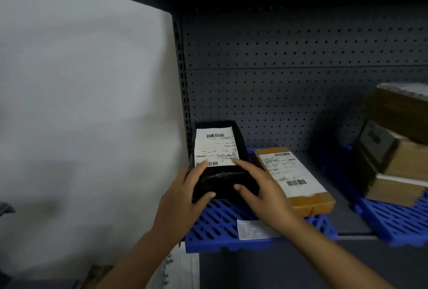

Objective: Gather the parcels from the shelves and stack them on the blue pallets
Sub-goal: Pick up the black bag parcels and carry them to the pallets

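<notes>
On the blue pallet, both hands' fingers grasp the black parcel, lengthwise toward the pegboard.

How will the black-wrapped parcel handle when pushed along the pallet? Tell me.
The black parcel likely stays stiff, since its edges look boxy. Its glossy wrap may slip under both hands' fingers. The blue pallet is slotted, so it could snag.

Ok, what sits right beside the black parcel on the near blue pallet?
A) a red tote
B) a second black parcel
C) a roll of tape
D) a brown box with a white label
D: a brown box with a white label lies just right of the black parcel on the near blue pallet, which both hands grip.
</notes>
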{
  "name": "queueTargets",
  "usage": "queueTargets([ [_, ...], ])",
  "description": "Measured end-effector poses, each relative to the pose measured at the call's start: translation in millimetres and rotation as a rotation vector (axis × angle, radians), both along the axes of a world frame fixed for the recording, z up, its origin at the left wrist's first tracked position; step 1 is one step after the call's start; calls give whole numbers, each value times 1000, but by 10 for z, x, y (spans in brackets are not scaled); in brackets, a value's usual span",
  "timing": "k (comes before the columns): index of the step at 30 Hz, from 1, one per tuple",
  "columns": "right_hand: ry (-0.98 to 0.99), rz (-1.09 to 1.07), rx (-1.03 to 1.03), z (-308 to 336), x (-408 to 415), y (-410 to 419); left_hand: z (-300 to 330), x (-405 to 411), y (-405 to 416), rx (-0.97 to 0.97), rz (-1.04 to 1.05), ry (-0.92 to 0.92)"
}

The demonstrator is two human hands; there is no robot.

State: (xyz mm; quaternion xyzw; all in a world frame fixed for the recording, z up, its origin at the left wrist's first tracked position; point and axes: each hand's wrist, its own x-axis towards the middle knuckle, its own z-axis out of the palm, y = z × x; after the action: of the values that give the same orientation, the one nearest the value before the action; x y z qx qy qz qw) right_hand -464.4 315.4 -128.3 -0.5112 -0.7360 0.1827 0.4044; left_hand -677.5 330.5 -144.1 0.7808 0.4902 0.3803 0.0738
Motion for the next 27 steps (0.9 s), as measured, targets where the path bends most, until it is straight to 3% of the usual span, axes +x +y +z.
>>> queueTargets([
  [4, -40, -29, 24, 51, 20, -88, 88, -32, 1, 52, 61, 103],
  [8, -63, -86, 80, 156, 134, -233, 275, 40, -94, 152, 108, 81],
  [13, -102, -168, 106, 262, 467, -609, 486, 489, -242, 252, -81, 117],
  [27, -239, -607, 19, 347, 2535, -2558, 483, 3003, -1236, 153, -617, 251],
])
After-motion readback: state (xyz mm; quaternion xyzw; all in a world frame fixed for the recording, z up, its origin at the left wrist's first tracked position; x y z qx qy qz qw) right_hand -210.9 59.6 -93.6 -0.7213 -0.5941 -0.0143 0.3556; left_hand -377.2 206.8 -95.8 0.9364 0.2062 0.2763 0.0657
